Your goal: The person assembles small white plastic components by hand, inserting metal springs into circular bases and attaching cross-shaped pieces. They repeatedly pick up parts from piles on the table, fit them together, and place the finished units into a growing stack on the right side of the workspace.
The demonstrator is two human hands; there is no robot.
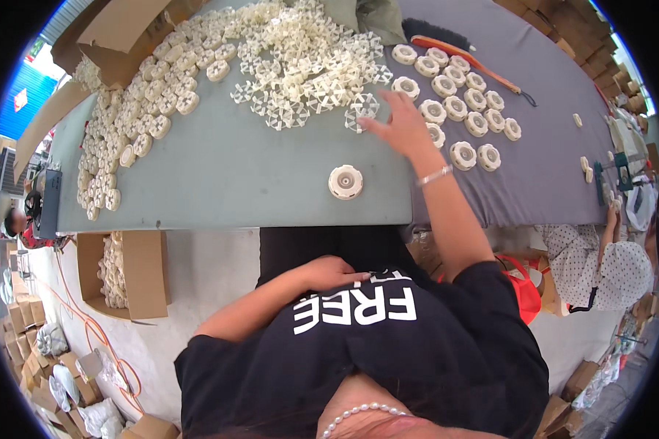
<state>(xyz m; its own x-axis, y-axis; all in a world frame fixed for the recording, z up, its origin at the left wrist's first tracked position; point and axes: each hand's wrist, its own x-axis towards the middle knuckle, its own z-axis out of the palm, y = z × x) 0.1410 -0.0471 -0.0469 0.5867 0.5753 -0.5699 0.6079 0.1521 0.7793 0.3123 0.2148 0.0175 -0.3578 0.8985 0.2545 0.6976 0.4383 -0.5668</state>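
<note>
My right hand [403, 126] reaches over the table, thumb and fingers apart. It is right beside a translucent white spoked plastic piece [362, 111] at the edge of a large heap of such pieces [300, 58]; whether the fingertips touch it I cannot tell. Resting flat against the black shirt at my waist is my left hand [331, 273], partly hidden in its folds. One round cream plastic part [345, 182] with a notched rim and grey centre lies alone in front of me. Similar round parts [456, 108] stand in loose rows to the right.
Many round cream pieces [154, 99] cover the table's left side, near a cardboard box [124, 33]. A brush with an orange handle [483, 67] lies at the back right. Below, an open carton [146, 274] holds more pieces. Another person [600, 267] works at the right.
</note>
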